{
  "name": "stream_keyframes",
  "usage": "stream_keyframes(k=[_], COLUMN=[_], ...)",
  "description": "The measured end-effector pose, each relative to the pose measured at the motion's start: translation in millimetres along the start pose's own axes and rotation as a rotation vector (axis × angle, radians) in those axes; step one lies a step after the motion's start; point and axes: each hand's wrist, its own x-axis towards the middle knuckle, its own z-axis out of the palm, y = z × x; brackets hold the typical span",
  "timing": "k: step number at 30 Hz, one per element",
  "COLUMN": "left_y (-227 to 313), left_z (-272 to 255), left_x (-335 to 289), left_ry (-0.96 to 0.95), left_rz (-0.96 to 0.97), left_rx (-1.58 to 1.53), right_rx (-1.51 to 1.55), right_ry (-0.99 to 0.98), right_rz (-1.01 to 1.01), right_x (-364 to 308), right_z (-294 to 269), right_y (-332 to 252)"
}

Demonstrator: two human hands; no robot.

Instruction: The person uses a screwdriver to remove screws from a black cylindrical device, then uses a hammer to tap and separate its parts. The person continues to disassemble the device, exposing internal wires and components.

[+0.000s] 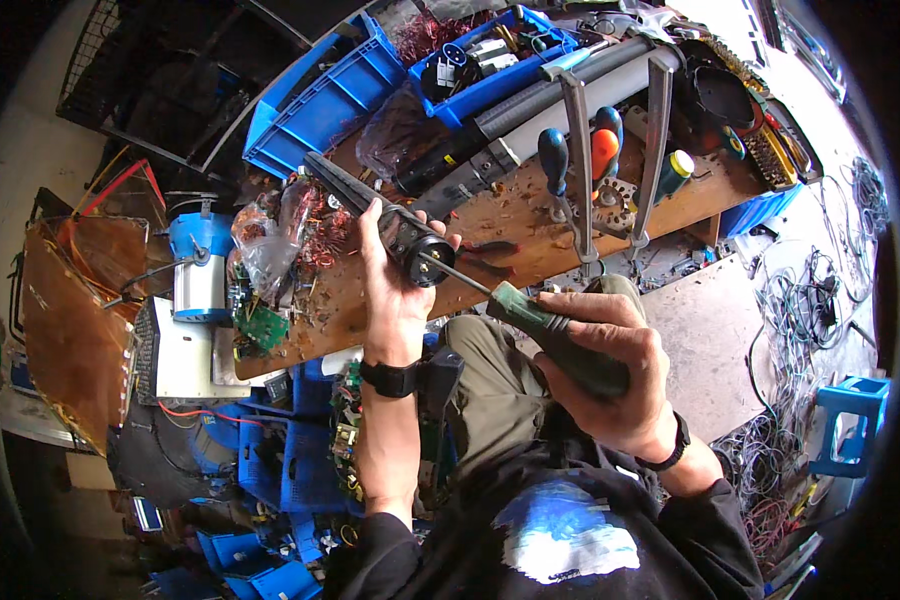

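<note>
My left hand point(395, 295) is wrapped around a long black device point(402, 232) with a round end, held tilted above the bench edge. Small brass-coloured spots show on that round end, which faces me. In my right hand point(615, 350) is a screwdriver point(530, 312) with a dark green handle, gripped in a closed fist. Its thin metal shaft reaches to the device's round end; whether the tip sits in a screw I cannot make out. Pliers with dark red handles point(492, 250) lie on the bench just beyond my left hand.
The wooden bench point(370, 325) is littered with scraps. Upright metal bars point(578, 170) stand near a blue-handled screwdriver point(553, 160). Blue bins point(325, 100) and long grey tubes point(580, 100) fill the back. Tangled cables point(800, 330) and a blue stool point(850, 425) are on the right.
</note>
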Motion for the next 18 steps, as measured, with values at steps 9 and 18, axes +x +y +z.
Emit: stream_keyframes(k=[9,18], left_y=[-31.2,-89.1], left_z=[-11.4,-37.7], left_x=[7.6,17.1], left_ry=[0.048,0.087], left_rz=[-0.046,-0.076], left_rx=[0.087,0.172], right_rx=[-0.307,-0.399], right_ry=[-0.049,-0.064], right_rz=[0.139,0.15], right_x=[-7.6,-55.5], right_z=[-12.2,-26.3], right_y=[-16.4,16.4])
